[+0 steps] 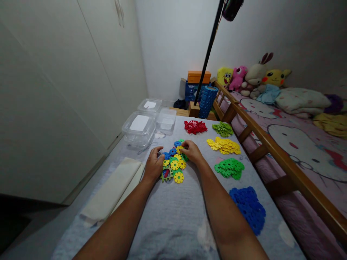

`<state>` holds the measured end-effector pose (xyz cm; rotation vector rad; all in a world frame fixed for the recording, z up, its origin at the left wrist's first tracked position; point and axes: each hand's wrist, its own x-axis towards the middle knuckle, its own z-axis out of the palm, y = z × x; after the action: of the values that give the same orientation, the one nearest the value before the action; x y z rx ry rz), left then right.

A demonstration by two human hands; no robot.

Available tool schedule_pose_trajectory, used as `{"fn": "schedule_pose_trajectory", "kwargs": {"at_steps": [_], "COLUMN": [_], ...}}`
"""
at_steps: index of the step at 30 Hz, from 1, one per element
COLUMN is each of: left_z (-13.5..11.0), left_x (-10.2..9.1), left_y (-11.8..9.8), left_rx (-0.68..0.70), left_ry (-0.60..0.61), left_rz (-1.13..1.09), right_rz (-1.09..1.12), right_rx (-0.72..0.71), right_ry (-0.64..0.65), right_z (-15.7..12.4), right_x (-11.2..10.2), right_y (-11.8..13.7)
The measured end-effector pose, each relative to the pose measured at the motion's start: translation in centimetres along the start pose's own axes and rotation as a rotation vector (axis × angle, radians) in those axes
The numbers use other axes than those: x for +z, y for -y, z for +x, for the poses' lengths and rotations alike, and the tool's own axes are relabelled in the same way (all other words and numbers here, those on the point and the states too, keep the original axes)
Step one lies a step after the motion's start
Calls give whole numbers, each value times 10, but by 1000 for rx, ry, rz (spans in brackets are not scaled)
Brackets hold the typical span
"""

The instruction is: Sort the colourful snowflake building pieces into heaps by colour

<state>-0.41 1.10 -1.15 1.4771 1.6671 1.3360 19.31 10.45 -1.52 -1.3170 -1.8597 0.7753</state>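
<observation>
A flat build of joined plastic snowflake discs point(174, 164), yellow, blue and green, lies on the grey-blue cloth point(173, 216). My left hand point(153, 165) rests curled against the build's left side, fingers touching a blue disc. My right hand point(191, 150) pinches a yellow disc at the build's upper right edge. Loose discs lie sorted in piles to the right: red point(195, 126), light green point(222, 129), yellow point(223, 145), green point(230, 168) and blue point(248, 208).
Three clear plastic boxes point(141, 128) stand at the far left of the cloth. A folded white cloth point(112, 191) lies on the left. A wooden bed rail point(271, 144) runs along the right, with plush toys point(252, 77) on the bed. A black pole point(208, 54) rises behind.
</observation>
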Motion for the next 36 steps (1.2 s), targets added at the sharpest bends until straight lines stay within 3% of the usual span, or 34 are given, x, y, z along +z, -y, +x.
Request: {"fn": "schedule_pose_trajectory", "kwargs": {"at_steps": [5,9,13,19,22,28,36], "left_z": [0,0,0,0,1,1,1], "left_x": [0,0,0,2,2,1,0], "left_y": [-1,-2,-2,2,1,0,-1], "left_rx": [20,17,13,47,54,65,65], "left_ry": [20,31,43,52,58,52,72], "left_rz": [22,38,58,74,88,98,111], "right_rz": [142,224,170,-93,-241,-442,-399], "right_rx": [66,77,122,331,383,464,566], "right_ry": [-13,-78,-196,-417,-468,-464,-607], "right_z": [0,3,12,21,18,9,-1], "right_x": [-10,-34,-72,-143,-169,-183,-204], "right_y": [2,9,3,-33,-48,-60,-84]}}
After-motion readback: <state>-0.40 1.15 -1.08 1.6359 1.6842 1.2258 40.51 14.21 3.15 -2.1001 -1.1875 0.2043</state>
